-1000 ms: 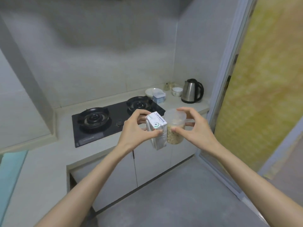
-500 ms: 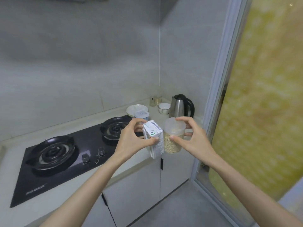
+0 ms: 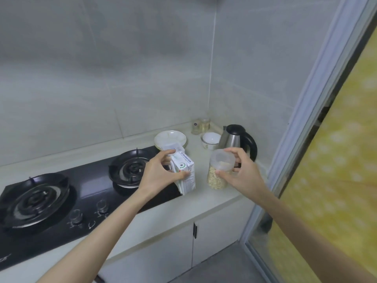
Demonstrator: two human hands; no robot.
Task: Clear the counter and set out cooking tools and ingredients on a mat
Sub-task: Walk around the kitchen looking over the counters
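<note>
Left hand (image 3: 161,174) clamped round white carton (image 3: 186,176), thumb in front, fingers behind. Carton tilted, low over worktop (image 3: 204,199) at right edge of hob (image 3: 87,190); landed or not, can't tell. Right hand (image 3: 242,174) pinching lidded oat jar (image 3: 217,180) near top. Jar upright, just right of carton, toward worktop's front right corner. Kettle (image 3: 234,139), bowl (image 3: 211,138), plates (image 3: 170,136) behind, near back corner. Looks like set-down. Best: square carton upright, base clear of hob; lower jar straight; release once flat.
</note>
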